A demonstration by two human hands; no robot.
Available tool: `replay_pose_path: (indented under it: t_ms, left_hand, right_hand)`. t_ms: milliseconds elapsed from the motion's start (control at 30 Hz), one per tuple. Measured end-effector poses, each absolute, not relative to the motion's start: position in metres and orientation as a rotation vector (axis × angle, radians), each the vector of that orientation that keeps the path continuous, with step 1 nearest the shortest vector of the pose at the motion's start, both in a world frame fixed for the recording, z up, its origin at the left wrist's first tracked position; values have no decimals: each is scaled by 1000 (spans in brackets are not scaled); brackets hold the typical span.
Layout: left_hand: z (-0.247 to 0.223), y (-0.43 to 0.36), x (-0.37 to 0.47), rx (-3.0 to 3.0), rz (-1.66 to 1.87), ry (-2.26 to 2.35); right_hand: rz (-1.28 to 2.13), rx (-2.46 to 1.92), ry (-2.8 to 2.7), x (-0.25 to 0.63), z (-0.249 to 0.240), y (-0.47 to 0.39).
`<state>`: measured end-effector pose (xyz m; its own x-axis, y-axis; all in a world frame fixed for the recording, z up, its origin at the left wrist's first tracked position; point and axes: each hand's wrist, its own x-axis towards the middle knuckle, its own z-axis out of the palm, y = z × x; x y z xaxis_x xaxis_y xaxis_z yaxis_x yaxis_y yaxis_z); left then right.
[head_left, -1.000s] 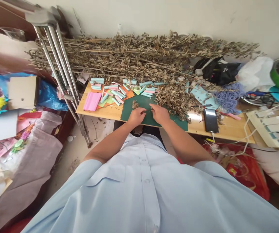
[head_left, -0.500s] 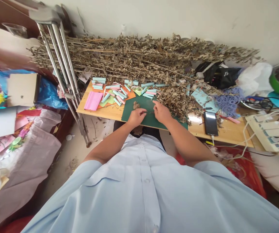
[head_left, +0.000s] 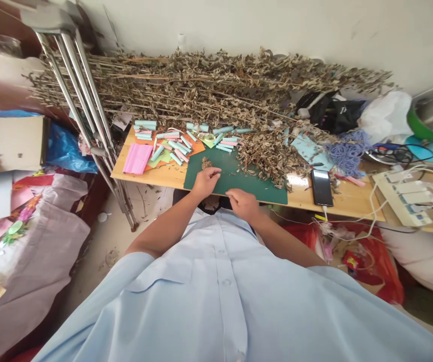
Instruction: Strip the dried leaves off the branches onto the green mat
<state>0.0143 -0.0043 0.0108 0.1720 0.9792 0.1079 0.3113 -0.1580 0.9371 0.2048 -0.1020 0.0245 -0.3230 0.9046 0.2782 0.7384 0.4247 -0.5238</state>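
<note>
My left hand (head_left: 205, 182) rests on the green mat (head_left: 269, 190) with its fingers curled together; what they hold, if anything, is hidden. Just beyond its knuckles lies a small clump of dried leaves (head_left: 206, 162). At the mat's front edge, close to my body, is my right hand (head_left: 243, 203), fingers bent inward and contents not visible. A loose heap of dried leaves (head_left: 265, 158) covers the mat's right part. Behind the mat lie several blue and pink paper rolls (head_left: 226, 146), some on orange and green sheets, beside a folded pink paper (head_left: 138, 159).
Long dried plant stalks (head_left: 186, 85) fill the back of the table. On the right are a phone (head_left: 322, 187) with a cable, a purple yarn tangle (head_left: 348, 153) and a power strip (head_left: 403, 197). A metal crutch (head_left: 88, 110) leans at the left end.
My right hand has drawn back from over the mat to its front edge, and its pointing finger has curled in. My left hand stays beside the small clump. The view has shifted slightly.
</note>
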Motion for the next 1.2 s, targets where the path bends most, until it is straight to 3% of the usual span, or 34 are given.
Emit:
replay_pose_path:
  t_ms: [167,333,500,933,1200]
  left_hand:
    - [13,-7,14,1637,1007,1242]
    - [16,-11,12,1664,1079,1252]
    - [21,-13,10,1639,1082,1234]
    - [17,-10,9,1551,1024,1276]
    - [23,-13,10,1596,1013,1292]
  right_hand:
    - [149,-1601,-2090,225,40,-66]
    - [262,-1429,-2503,204,49,-59]
    - [306,-1398,-2573,182,42,-53]
    - [155,-1783,-2012,254,38,-49]
    - [136,-1899,-2065,232,35,-37]
